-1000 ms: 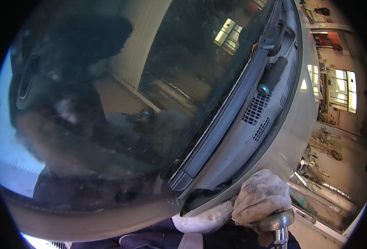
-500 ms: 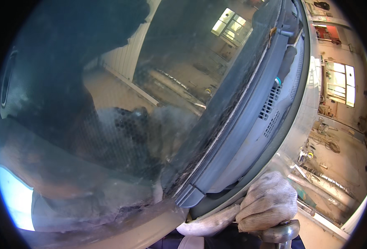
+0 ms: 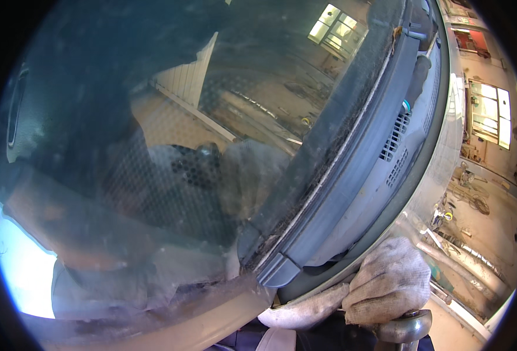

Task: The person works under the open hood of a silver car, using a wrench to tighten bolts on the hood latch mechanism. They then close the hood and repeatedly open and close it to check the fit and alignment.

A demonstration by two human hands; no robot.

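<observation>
Beside the front edge of a vehicle, low in the picture, is my right hand (image 3: pixel 388 282) in a soiled knit work glove. Its fingers are curled into a fist. Right under the fist shows the rounded, shiny head of a metal tool (image 3: pixel 409 327) with a short shaft running down; its exact kind is unclear. A paler gloved shape, which appears to be my left hand (image 3: pixel 306 309), lies just left of the fist, against the body edge. Its fingers are hidden. Alongside both hands runs the grey plastic cowl panel (image 3: pixel 352 169), ending in a clip-like end piece (image 3: pixel 279 270).
The large dark windshield (image 3: pixel 170 105) fills the left and mirrors the room and my gloves. Slotted vents (image 3: pixel 395 138) sit in the cowl area. Beyond the metal body edge (image 3: pixel 425 202) are a window (image 3: pixel 491 114), hoses (image 3: pixel 474 199) and long pipes (image 3: pixel 457 263) on the floor.
The view has shifted slightly, so the vehicle and my gloves sit further right in the picture. The fist and the metal tool keep about the same place against the body edge.
</observation>
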